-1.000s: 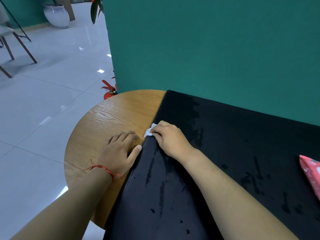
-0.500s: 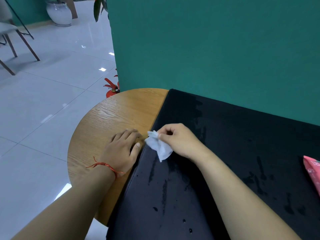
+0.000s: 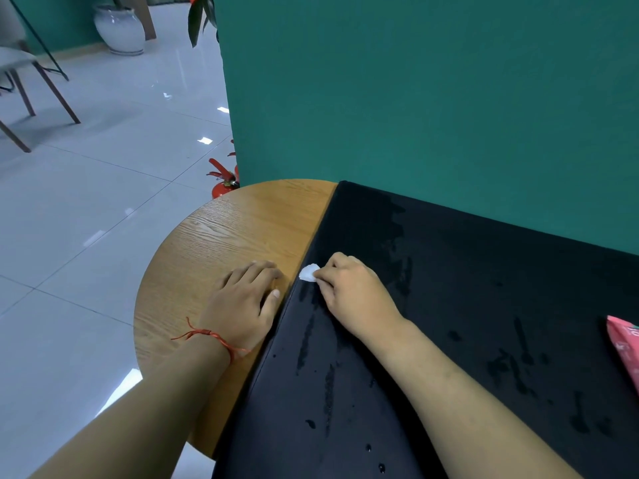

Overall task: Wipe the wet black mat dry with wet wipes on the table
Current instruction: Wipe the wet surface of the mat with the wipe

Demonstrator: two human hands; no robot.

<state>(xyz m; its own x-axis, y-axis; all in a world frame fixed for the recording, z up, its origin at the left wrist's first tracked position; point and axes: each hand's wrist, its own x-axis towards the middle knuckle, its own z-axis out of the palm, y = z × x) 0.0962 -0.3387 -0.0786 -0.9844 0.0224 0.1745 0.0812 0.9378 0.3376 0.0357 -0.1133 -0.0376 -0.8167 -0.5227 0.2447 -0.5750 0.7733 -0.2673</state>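
Observation:
The black mat [image 3: 466, 305] covers the right part of the round wooden table [image 3: 235, 233], with wet streaks and drops across it. My right hand [image 3: 352, 295] presses a small white wet wipe [image 3: 308, 272] onto the mat at its left edge; only a corner of the wipe shows past the fingers. My left hand [image 3: 245, 302], with a red string on its wrist, lies flat on the wood, its thumb against the mat's edge. A pink pack of wet wipes [image 3: 626, 347] lies on the mat at the right border.
A green partition wall [image 3: 415, 98] stands right behind the table. A red fire extinguisher [image 3: 223, 181] sits on the tiled floor by the table's far edge. A chair [image 3: 24, 81] and a white vase [image 3: 119, 29] stand further off at the left.
Half a second ago my right hand had lifted the wipe, which hung unfolded above the mat; now the wipe is pressed down again at the mat's left edge. My left hand stayed put.

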